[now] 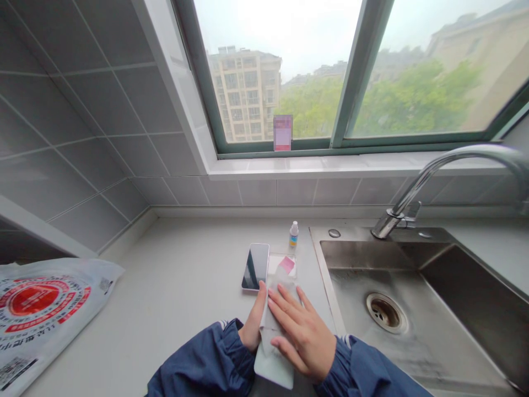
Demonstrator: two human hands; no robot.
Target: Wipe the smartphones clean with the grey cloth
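phone black | bag white, red print | sleeves navy (striped cuffs)

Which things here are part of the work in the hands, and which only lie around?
In hand:
left hand
right hand
white packet
phone
clear sheet with pink tab
small dropper bottle

Lying about:
printed plastic bag
sink
tap

No text can be read. Red circular print is borne by the white plastic bag, well left of the sink, but its characters are too small and blurred.
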